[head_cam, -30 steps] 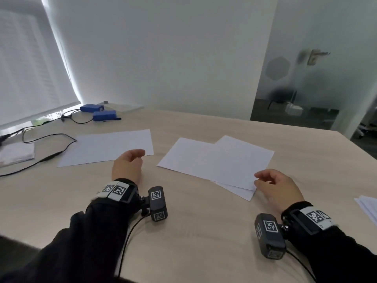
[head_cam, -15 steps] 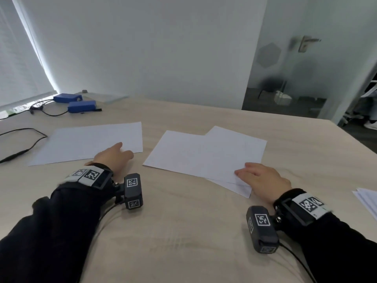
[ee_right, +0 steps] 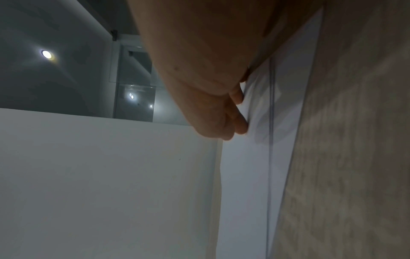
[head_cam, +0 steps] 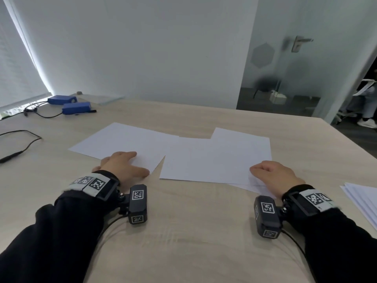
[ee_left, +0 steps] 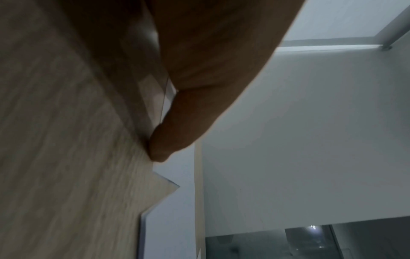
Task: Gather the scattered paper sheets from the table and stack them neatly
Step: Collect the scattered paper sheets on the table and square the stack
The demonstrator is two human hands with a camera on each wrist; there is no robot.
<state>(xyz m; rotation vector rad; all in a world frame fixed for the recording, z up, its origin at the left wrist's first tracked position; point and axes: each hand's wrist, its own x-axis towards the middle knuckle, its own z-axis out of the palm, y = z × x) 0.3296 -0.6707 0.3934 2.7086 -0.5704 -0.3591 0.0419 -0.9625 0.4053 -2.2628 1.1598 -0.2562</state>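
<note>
Pale table point(head_cam: 183, 242); both hands flat on paper sheets point(head_cam: 214, 160), fingers relaxed; only head view shows spare stack point(head_cam: 363, 199).

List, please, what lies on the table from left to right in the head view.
black cable → blue boxes → left hand → overlapping paper sheets → right hand → paper stack

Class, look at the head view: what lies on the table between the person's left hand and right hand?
Paper: the left hand rests on one sheet, whose corner overlaps the overlapping sheets under the right hand.
</note>
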